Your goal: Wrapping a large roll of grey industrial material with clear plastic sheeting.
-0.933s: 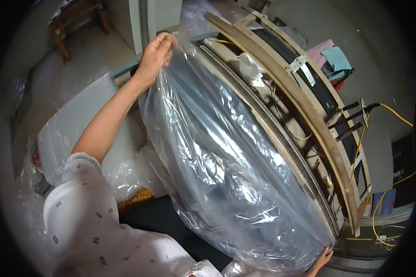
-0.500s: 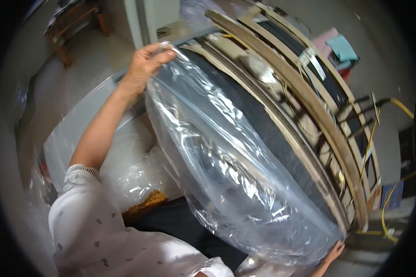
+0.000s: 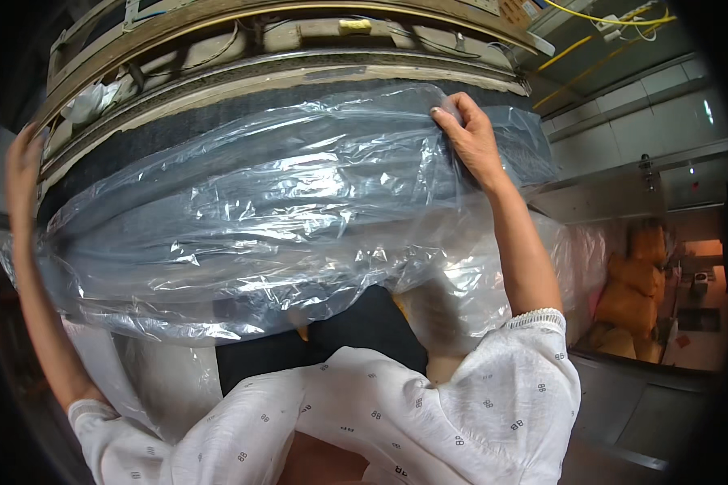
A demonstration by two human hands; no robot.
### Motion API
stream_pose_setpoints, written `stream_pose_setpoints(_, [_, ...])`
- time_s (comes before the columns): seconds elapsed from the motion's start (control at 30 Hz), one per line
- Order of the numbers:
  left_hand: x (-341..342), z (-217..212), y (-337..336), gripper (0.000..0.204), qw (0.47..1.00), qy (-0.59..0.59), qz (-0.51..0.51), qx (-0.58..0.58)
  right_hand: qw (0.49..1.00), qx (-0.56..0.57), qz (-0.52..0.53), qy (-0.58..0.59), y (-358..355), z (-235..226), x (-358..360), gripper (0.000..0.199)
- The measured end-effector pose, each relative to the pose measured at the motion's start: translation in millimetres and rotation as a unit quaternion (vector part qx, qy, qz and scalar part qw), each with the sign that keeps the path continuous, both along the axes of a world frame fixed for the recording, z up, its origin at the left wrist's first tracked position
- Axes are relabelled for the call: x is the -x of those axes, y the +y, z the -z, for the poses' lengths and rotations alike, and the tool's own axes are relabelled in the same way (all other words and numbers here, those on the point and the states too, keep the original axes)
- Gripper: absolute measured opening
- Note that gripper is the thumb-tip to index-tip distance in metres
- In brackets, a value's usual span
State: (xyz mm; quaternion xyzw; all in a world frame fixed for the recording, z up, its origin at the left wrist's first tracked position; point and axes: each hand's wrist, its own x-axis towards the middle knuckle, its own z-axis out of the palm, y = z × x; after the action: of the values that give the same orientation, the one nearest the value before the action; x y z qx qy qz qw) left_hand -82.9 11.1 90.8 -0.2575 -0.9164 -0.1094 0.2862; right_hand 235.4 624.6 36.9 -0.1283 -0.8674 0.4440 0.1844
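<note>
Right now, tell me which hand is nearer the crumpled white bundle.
The left hand, blurred near the picture's left edge, close to the crumpled white bundle; the right hand is much farther off, pinching the clear plastic sheet.

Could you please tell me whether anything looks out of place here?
Perhaps one thing: a crumpled white bundle sits at upper left beside the wooden beam, looking like stray wrapping. The clear plastic sheet is wrinkled, but I see no obvious tear or spill.

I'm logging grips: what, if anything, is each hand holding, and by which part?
The right hand pinches the clear plastic sheet by its upper edge, toward the right. The left hand is blurred; its hold cannot be told.
</note>
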Motion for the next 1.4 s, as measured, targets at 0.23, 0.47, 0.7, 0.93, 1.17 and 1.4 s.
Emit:
stream_pose_setpoints(0.23, [-217.2,42.3,344.9,0.036,0.974,-0.116,0.17,-0.097,0.988,-0.123,-0.006,0.096,15.1,5.9,-17.5,0.021])
stream_pose_setpoints(0.47, [-210.0,54.0,313.3,0.013,0.826,-0.44,0.236,-0.262,0.929,-0.344,0.136,0.011,102.2,0.6,-78.3,0.024])
stream_pose_setpoints(0.7, [-206.9,39.6,116.4,0.015,0.894,-0.408,0.061,-0.175,0.918,-0.373,-0.093,0.097,-5.0,7.3,-98.7,0.037])
stream_pose_setpoints(0.93, [-193.1,45.2,120.4,0.014,0.923,-0.363,0.08,-0.098,0.905,-0.424,0.035,-0.023,24.3,1.1,-36.7,0.032])
stream_pose_setpoints(1.17, [-145.0,64.1,117.5,0.022,0.935,-0.257,-0.01,-0.244,0.988,-0.108,0.002,0.115,-39.3,-12.6,-101.4,0.008])
stream_pose_setpoints(1.4, [-136.2,73.2,125.4,0.024,0.926,-0.263,0.005,-0.27,0.999,0.023,0.027,-0.018,-145.4,56.7,-133.4,0.027])
